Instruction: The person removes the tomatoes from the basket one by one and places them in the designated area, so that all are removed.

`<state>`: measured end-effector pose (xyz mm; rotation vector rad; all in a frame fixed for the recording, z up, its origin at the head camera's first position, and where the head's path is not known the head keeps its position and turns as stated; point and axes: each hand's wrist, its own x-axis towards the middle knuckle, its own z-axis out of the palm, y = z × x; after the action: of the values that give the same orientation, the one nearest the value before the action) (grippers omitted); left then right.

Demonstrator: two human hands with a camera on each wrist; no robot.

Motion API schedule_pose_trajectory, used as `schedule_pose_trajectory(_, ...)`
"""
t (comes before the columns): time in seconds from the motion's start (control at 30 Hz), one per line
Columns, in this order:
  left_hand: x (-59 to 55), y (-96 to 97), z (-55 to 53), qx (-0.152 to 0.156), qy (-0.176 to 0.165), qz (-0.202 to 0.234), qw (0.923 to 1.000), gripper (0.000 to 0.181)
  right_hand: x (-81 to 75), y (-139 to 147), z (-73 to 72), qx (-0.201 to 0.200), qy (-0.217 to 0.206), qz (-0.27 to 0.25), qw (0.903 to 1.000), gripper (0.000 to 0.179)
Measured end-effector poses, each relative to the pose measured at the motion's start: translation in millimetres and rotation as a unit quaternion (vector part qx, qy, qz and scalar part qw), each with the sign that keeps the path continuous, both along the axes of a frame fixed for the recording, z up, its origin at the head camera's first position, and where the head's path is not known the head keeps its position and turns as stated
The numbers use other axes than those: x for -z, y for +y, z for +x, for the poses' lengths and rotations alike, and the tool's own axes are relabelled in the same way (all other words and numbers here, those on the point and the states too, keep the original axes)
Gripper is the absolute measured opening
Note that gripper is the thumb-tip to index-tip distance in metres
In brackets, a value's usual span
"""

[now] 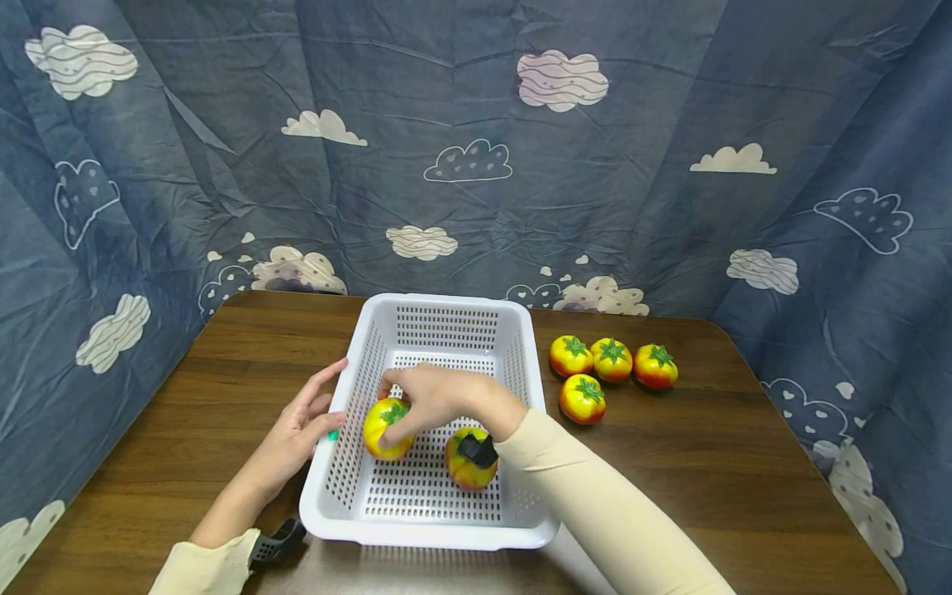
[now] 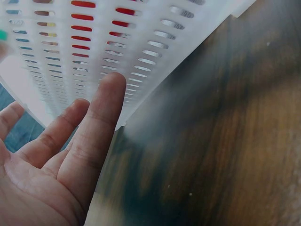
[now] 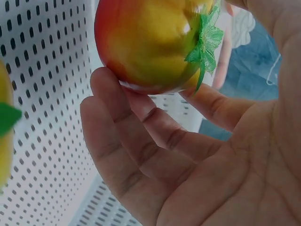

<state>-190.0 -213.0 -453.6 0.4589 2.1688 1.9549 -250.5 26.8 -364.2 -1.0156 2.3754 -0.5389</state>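
A white perforated plastic basket [image 1: 424,535] stands on the wooden table. Inside it, toward the left wall, my right hand [image 1: 439,398] grips a yellow-and-red toy tomato [image 1: 374,436] with a green leafy top. In the right wrist view, fingertips curl along the red underside of this tomato [image 3: 150,52]. Another toy tomato [image 1: 463,473] lies in the basket beneath my right wrist, partly covered by a black strap piece. My left hand [image 1: 297,430] rests against the basket's left side from outside, thumb and fingers extended; the left wrist view shows the fingers [image 2: 101,113] along the slotted wall.
Right of the basket, several more toy tomatoes [image 1: 613,360] sit in a loose cluster on the table [image 1: 714,463]. A blue curtain [image 1: 476,207] with cloud prints hangs behind the table and down both sides. A small green spot [image 1: 333,435] shows at the basket's left rim.
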Motion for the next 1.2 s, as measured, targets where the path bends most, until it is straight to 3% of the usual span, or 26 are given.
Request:
schedule_pose_trajectory(0.37,-2.2,-0.5,0.3,-0.003,0.014,-0.010,0.9998,0.065,-13.5,19.1,-7.0,0.020,0.020,-0.014,0.9995,0.049)
schedule_pose_trajectory(1.0,-2.0,1.2,-1.4,0.004,0.013,0.007,0.9999,0.064,-32.2,68.1,-16.2,0.069,0.039,-0.037,0.9962,0.053)
schedule_pose_trajectory(1.2,-1.1,-0.3,0.2,0.003,0.007,0.009,0.9999,0.065,-33.9,78.6,-17.1,0.073,0.013,-0.062,0.9953,0.054)
